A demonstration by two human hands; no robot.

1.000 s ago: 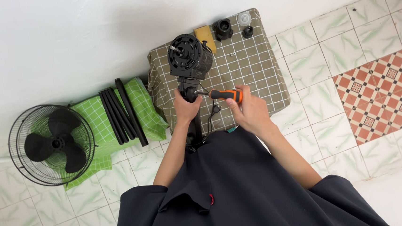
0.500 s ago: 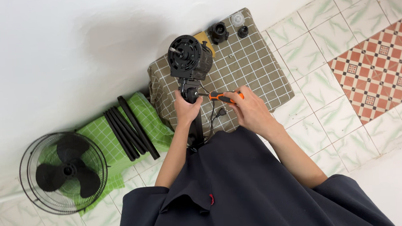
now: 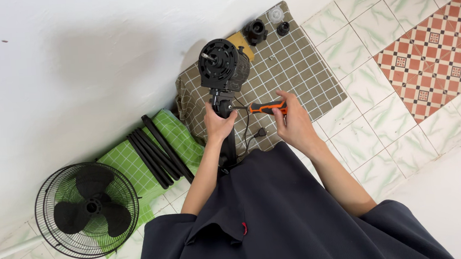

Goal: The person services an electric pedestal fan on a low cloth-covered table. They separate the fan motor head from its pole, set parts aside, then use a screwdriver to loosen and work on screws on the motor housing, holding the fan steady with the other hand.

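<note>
fan motor (image 3: 220,66) stands near the far edge of the checked surface (image 3: 313,69), its neck clenched in the left hand (image 3: 218,124) to steady it; right hand (image 3: 293,121) grasps an orange screwdriver (image 3: 264,108), tip meeting the neck.

The scene is evenly and brightly lit by soft, diffuse light, and no glare is seen on the tiled floor (image 3: 403,128). A faint, blurred shadow is cast on the white wall (image 3: 100,52) up and to the left of the fan motor (image 3: 220,65). Focus is held sharp throughout, with slight wide-angle stretching noticed at the edges.
</note>
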